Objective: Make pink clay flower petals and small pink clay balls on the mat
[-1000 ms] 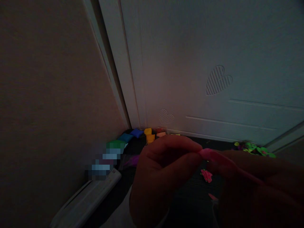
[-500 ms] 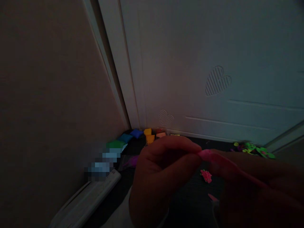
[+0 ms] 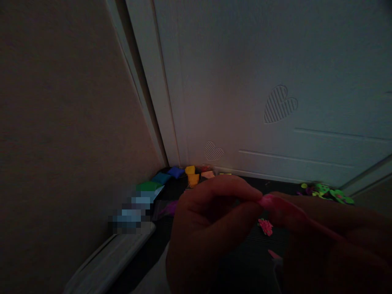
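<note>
The scene is very dark. My left hand (image 3: pixel 208 228) is raised close to the camera, thumb and forefinger pinched on one end of a thin pink strip (image 3: pixel 271 202), apparently soft clay. My right hand (image 3: pixel 330 249) comes in from the lower right, its fingers closed along the rest of the strip, which runs down to the right. Below the hands a small pink flower-like piece (image 3: pixel 266 226) and a pink sliver (image 3: pixel 274 254) lie on a dark mat (image 3: pixel 245 261).
A white door (image 3: pixel 260 81) with embossed hearts stands behind; a beige wall (image 3: pixel 61 122) fills the left. Several coloured clay blocks (image 3: pixel 183 174) sit by the door's foot. Green clay shapes (image 3: pixel 327 192) lie at the right. A white box (image 3: pixel 110 257) lies at the lower left.
Both hands stay almost still, pinching the pink strip. The left fingertips have shifted slightly right along it.
</note>
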Motion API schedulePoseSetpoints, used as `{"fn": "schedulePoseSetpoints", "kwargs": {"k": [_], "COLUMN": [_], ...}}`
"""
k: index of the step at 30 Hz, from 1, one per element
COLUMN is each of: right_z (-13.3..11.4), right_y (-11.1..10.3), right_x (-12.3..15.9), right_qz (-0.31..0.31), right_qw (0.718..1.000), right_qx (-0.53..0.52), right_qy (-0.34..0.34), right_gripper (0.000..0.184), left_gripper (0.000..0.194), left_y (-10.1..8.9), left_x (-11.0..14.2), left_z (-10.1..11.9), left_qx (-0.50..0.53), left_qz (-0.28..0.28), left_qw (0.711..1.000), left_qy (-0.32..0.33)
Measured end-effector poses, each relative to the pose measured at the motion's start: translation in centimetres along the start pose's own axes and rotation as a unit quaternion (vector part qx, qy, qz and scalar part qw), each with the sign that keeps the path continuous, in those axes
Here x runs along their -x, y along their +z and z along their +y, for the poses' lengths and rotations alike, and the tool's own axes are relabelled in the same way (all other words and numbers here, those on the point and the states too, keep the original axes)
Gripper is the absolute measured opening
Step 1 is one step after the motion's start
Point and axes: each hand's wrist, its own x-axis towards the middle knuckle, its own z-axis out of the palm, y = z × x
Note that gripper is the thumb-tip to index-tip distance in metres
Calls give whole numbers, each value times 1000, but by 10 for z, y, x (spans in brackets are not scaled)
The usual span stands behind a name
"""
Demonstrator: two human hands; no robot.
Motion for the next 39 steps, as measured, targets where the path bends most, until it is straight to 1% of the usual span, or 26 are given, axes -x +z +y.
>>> {"fn": "schedulePoseSetpoints", "kwargs": {"k": [7,12,18,20,24,30,33,36,39], "right_z": [0,-2,-2,-5,-9,-2,1,1,-4], "right_y": [1,0,11,14,14,7,-2,-10,-12], "right_x": [-6,-6,-6,-8,-11,-11,-6,1,5], "right_qz": [14,5,55,60,40,20,-16,-46,-68], "right_qw": [1000,1000,998,998,999,1000,999,995,990], "right_qx": [3,11,-1,-11,-20,11,42,82,115], "right_qy": [1,9,-3,-10,-15,-18,-4,25,53], "right_gripper": [22,21,20,18,18,21,21,18,18], "left_gripper": [8,8,9,9,10,10,10,10,9], "left_y": [0,-1,-2,-2,-1,-1,-1,-2,-2], "left_x": [1,1,0,0,-1,-1,-1,-1,-1], "left_z": [-1,-1,-3,-2,-1,-1,-2,-3,-4], "left_qx": [-6,-1,11,16,18,8,4,-6,-20], "left_qz": [11,12,11,6,4,8,2,-4,-4], "left_qw": [1000,1000,1000,1000,1000,1000,1000,999,998], "left_qy": [7,0,1,3,8,8,11,34,56]}}
